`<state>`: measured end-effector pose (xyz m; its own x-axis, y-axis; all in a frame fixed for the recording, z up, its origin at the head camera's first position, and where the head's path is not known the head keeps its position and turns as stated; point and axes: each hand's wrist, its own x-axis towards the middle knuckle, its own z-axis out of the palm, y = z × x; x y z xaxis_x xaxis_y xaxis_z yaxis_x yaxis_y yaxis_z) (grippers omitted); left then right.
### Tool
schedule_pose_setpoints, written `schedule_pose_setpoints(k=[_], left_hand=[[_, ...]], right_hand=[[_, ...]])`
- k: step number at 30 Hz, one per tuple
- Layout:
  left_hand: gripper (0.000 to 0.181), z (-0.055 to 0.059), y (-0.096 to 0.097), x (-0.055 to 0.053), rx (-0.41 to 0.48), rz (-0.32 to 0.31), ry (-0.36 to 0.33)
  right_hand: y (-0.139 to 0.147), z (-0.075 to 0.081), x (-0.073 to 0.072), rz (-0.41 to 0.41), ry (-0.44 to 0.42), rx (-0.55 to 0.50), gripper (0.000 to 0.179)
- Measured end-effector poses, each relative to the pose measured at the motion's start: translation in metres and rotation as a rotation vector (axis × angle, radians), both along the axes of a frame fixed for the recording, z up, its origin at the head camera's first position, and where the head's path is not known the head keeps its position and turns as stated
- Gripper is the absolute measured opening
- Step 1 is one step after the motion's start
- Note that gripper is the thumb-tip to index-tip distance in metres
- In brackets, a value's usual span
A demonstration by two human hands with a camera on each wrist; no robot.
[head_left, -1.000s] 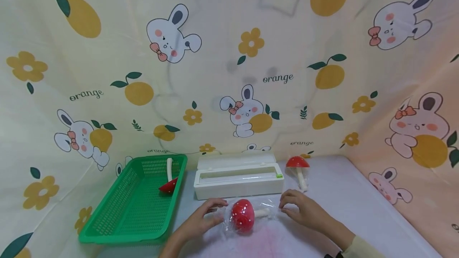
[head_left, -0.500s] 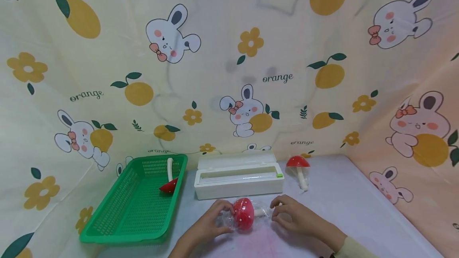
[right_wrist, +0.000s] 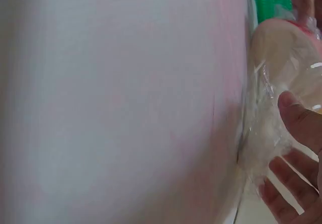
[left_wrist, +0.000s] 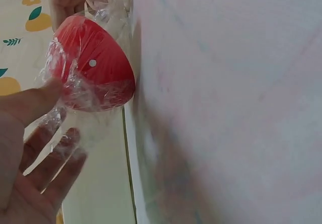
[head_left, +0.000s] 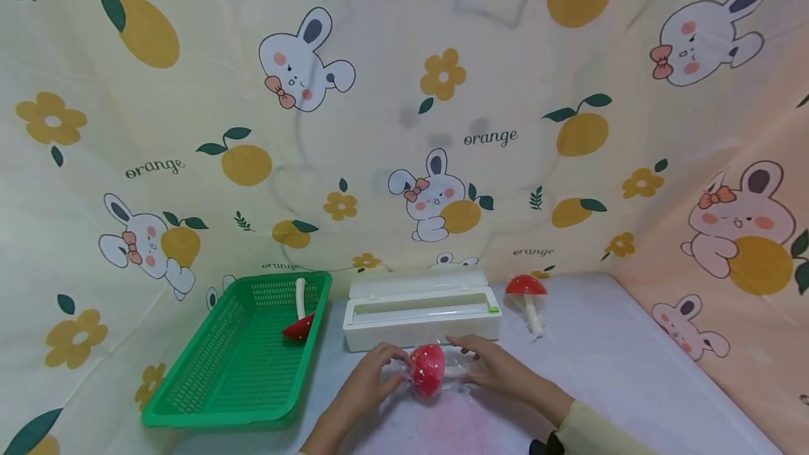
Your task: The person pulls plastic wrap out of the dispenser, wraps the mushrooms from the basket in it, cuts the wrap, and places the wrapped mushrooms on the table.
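A toy mushroom (head_left: pixel 428 371) with a white-dotted red cap lies on its side in crinkled cling film (right_wrist: pixel 266 118), close over the table, stem to the right. At the cap end, my left hand (head_left: pixel 369 381) holds the film between thumb and fingers; the left wrist view has that thumb against the red cap (left_wrist: pixel 95 58). My right hand (head_left: pixel 499 371) is around the stem end, thumb and fingertips on the loose film, which partly veils the stem. The pale underside of the cap (right_wrist: pixel 276 43) faces the right wrist camera.
Behind the hands stands a white cling film dispenser (head_left: pixel 420 334), lid up, a roll inside. A green basket (head_left: pixel 234 371) at left holds another red mushroom (head_left: pixel 300 327). One more film-wrapped mushroom (head_left: pixel 527 297) lies at back right. A pink stain (head_left: pixel 451 427) marks the table.
My right hand has come left from beside the film to around the stem end. My left hand has closed in on the cap end. The mushroom has shifted slightly toward the dispenser.
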<state>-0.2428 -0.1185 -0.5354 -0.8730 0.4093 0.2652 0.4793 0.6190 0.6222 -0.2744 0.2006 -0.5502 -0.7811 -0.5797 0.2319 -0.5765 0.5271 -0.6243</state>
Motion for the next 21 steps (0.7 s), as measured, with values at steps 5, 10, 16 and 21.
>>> schedule_pose_setpoints(k=[5,10,16,21], left_hand=[[0.025,0.001,0.004,-0.003,0.050,0.022,-0.006],[0.027,-0.001,0.008,-0.006,0.064,0.022,0.011],[0.024,-0.002,0.012,-0.009,0.068,0.060,0.043],[0.023,-0.003,0.014,-0.009,0.125,0.120,0.049]], right_hand=[[-0.009,-0.004,-0.005,0.016,-0.042,0.000,0.062],[-0.015,-0.006,-0.008,0.008,-0.028,0.020,0.047],[-0.023,-0.003,-0.010,-0.001,-0.010,0.051,0.021],[-0.024,-0.005,-0.009,0.020,0.036,0.041,0.013]])
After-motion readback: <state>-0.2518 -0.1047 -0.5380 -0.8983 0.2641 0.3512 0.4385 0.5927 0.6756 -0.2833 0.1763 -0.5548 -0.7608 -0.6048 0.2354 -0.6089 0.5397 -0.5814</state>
